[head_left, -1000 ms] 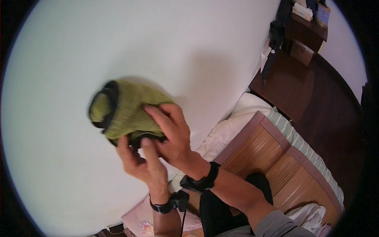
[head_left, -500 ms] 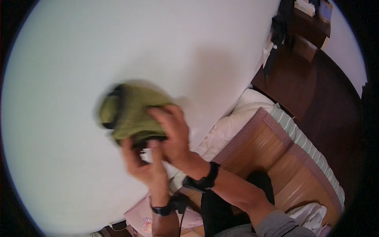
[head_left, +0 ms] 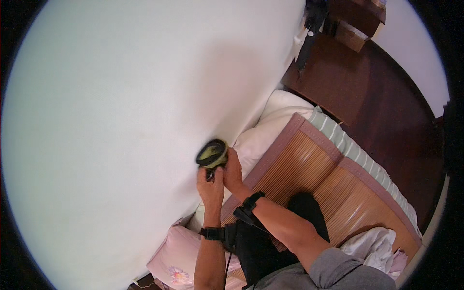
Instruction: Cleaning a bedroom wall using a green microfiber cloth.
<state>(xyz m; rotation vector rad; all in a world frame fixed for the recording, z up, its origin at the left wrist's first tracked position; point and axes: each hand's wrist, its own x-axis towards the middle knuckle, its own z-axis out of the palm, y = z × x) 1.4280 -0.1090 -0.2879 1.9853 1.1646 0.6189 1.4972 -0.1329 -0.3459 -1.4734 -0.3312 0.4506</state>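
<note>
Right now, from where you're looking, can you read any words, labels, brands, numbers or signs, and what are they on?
None can be read.
Green-and-black fabric item in the fingers: no lettering visible.
Container at the top right: cut off by the frame, too small to read.
Brown box: too small to make out any marks.
Pink pillow: a flower, no readable words.

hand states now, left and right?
Left hand: holding the green fabric item at its lower edge.
Right hand: holding the same item at its right side.
</note>
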